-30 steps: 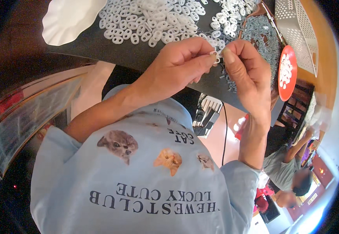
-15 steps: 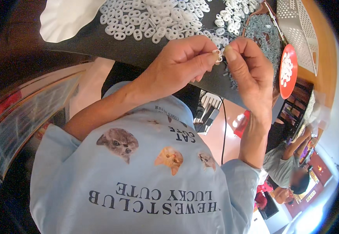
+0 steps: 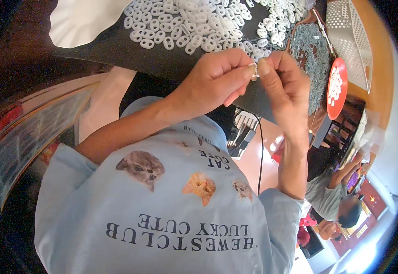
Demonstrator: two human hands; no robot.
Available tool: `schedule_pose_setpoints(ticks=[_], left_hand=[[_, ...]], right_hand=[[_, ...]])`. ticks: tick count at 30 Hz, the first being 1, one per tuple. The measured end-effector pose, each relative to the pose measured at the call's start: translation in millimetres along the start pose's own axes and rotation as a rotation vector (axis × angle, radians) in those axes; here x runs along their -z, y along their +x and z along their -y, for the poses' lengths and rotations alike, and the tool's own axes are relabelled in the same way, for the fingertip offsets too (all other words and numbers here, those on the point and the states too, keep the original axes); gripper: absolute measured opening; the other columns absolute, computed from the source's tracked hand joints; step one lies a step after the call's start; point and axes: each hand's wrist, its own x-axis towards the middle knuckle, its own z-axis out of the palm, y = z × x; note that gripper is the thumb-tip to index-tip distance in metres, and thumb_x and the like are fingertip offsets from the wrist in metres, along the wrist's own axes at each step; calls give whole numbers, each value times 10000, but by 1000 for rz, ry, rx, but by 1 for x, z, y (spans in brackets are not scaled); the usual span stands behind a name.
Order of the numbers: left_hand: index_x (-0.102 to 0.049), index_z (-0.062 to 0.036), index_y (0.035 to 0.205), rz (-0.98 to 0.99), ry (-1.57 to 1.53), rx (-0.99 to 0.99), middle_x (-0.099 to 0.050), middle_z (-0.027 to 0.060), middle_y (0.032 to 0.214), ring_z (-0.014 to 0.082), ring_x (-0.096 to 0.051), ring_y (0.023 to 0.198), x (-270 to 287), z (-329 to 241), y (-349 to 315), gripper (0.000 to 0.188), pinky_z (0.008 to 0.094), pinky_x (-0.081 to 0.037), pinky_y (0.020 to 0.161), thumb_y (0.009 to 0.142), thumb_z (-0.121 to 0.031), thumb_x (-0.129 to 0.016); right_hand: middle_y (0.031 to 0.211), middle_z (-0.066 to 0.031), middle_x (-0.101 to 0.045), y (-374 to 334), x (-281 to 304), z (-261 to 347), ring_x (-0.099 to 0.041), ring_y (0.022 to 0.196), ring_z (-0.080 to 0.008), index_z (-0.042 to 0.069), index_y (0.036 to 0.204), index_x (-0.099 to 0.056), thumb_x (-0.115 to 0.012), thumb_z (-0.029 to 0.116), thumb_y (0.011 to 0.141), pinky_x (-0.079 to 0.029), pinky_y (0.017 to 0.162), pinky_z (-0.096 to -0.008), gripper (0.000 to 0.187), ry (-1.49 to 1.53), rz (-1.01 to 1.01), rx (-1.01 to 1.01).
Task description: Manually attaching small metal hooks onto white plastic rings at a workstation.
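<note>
**Link pinched between both hands**

Link [image 3: 254,69], small and white, sits at 12 o'clock, nipped between my left hand [image 3: 212,82] and right hand [image 3: 283,86], fingertips pressed together to steady it above the bench [image 3: 162,64]. My fingers hide most of it; the pile [image 3: 194,23] lies beyond, cut off.

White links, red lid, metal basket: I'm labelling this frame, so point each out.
White links [image 3: 185,23], head view, middle of the pile.
Red lid [image 3: 337,89], head view, its centre.
Metal basket [image 3: 352,32], head view, perforated wall.
</note>
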Motion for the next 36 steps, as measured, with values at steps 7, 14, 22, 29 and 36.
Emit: schedule_pose_setpoints(ticks=[7, 14, 22, 29, 36], left_hand=[[-545, -38, 821, -45, 46, 69, -493, -20, 606, 26, -405, 475, 6, -5, -2, 211, 192, -306, 413, 946, -205, -514], [-552, -43, 815, -48, 35, 40, -492, -23, 617, 16, -402, 504, 6, -2, -2, 227, 176, -296, 425, 951, -221, -514], [-570, -43, 821, -79, -39, 44, -479, -32, 611, 13, -394, 511, 6, -2, -4, 212, 167, -282, 435, 941, -213, -529], [-572, -42, 820, -37, -78, 65, -466, -34, 607, 11, -375, 499, 7, -2, -5, 198, 165, -263, 428, 935, -196, -525], [-531, -51, 791, -77, -18, 35, -437, -48, 615, 13, -372, 535, 4, 2, -5, 194, 181, -285, 455, 936, -180, -520]], right_hand=[[670, 12, -509, 3, -5, -3, -412, 630, -52, 2, 807, -544, -560, 126, 929, -356, 538, -225, 175, 23, 6, -3], [653, -42, -544, 2, -11, -4, -453, 588, -92, -2, 793, -532, -564, 115, 919, -375, 516, -250, 176, -134, -39, 156], [685, 44, -463, 2, -7, -6, -371, 621, -31, 17, 864, -562, -547, 152, 946, -303, 534, -192, 159, -2, 22, 105], [699, 60, -455, -2, 1, -3, -374, 590, -16, 21, 947, -547, -535, 155, 952, -283, 517, -176, 135, 119, 88, -16], [716, 56, -446, -2, -3, -5, -361, 651, -22, 34, 861, -526, -547, 117, 937, -299, 558, -186, 115, -10, 96, 75]])
